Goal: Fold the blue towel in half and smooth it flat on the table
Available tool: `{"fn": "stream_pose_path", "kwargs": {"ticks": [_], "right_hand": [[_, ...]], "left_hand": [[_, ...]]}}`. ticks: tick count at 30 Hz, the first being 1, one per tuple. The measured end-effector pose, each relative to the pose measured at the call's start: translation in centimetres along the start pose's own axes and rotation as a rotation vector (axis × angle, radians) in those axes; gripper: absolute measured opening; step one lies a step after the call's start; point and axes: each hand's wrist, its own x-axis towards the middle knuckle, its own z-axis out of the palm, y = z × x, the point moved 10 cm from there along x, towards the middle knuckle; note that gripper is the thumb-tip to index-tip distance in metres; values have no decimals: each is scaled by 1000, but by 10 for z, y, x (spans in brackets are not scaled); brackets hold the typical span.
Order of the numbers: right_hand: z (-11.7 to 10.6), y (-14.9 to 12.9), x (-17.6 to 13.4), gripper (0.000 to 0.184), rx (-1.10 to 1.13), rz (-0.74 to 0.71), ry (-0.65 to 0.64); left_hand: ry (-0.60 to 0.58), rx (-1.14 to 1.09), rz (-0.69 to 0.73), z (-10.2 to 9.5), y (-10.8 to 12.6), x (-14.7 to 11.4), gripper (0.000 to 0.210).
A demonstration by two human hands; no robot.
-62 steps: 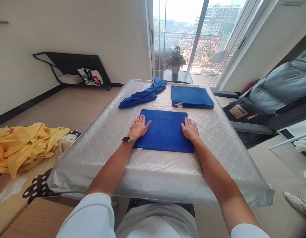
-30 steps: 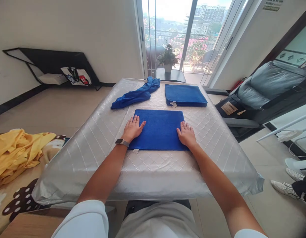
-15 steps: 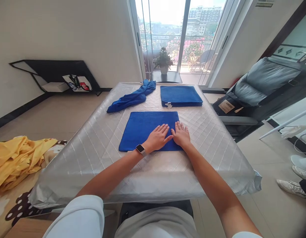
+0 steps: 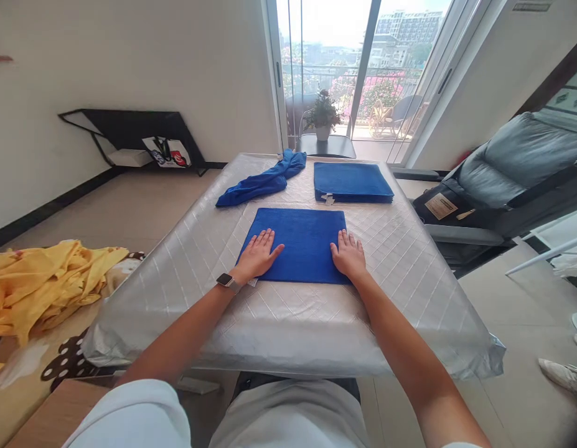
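Observation:
A blue towel (image 4: 301, 246), laid flat as a rectangle, is in front of me on the table. My left hand (image 4: 259, 254) rests flat on its left side with the thumb spread; a small white tag (image 4: 253, 282) shows beside that wrist. Over the towel's right edge lies my right hand (image 4: 348, 254), palm down with fingers stretched out. Beyond, to the right, is a neat stack of folded blue towels (image 4: 353, 179) with a white tag at its front edge. A crumpled blue towel (image 4: 264, 182) lies at the back left of the table.
A silvery quilted cover (image 4: 404, 274) drapes the table. Behind it stands a chair with a potted plant (image 4: 323, 115). A grey recliner (image 4: 488, 180) is close on the right, and yellow cloth (image 4: 59, 280) lies heaped on the left. Someone's shoe (image 4: 563, 373) shows at the right edge.
My left hand has slid left across the towel, from near my right hand to the towel's left side. My right hand stays at the right edge. The view has shifted slightly left.

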Motion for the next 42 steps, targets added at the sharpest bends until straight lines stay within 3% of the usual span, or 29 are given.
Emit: {"fn": "stream_pose_path", "kwargs": {"ticks": [2,5,15,22,27,31,33,35,42], "right_hand": [[0,0,0,67,-11,-2,10],[-2,0,-1,67,-30,-5,29],[-10,-4,-4,67,-82,7,32],[-7,-6,-55,69,-140,-85,-7],[5,3,-84,71,-110,-31,-34],[6,2,-83,71,-78,-23,-51],[6,1,-82,71,-68,-23,-58],[7,1,-81,70,-62,-23,-57],[7,1,-83,67,-97,-48,-32]], "left_hand": [[21,-1,-64,-1,-26,-13,84],[42,-20,-99,-1,-39,-22,86],[57,-23,-90,-7,-31,-22,86],[74,-18,-60,-5,-31,-21,85],[76,-3,-61,-3,-33,-22,84],[166,15,-85,-23,-31,-27,76],[239,20,-65,-37,-17,-30,73],[255,7,18,-43,13,-32,71],[146,-49,561,-10,184,-36,74]]}}
